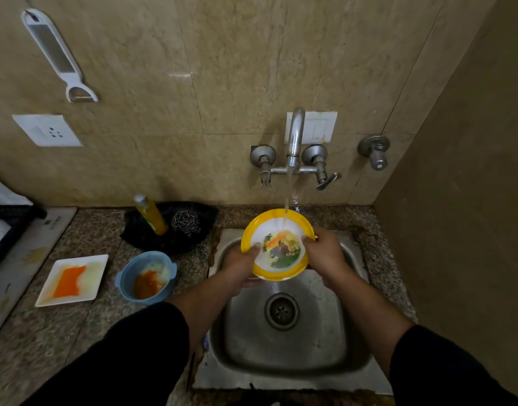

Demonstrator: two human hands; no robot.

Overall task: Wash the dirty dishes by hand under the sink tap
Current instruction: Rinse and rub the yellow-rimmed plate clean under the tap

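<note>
Your left hand (241, 260) and right hand (325, 253) both hold the plate (263, 230), a round one with a yellow rim and a printed picture in its white middle. It is over the back of the sink (251, 332), tilted with its face up toward you. Your left thumb lies on the face at the left edge, with the rest of that hand under the plate. Your right hand wraps the right edge, thumb on top. The tap (295, 136) is running, and its stream (287, 200) strikes the far part of the plate's face just inside the rim. Below your hands the drain (281, 311) sits in the middle of the steel basin. On the counter (76, 332) left of the sink, a blue bowl (126, 276) holds orange-brown and white leftovers. A square dish (99, 259) further left is smeared with orange. Behind them, near the wall, a yellow bottle (151, 213) and a steel scrubber (186, 222) sit on something black (164, 241); you cannot tell what it is. On the wall, a peeler (58, 54) hangs above a socket (47, 130), and a switch plate (319, 127) sits behind the tap. Both your sleeves are dark, pushed up to the forearms.
</note>
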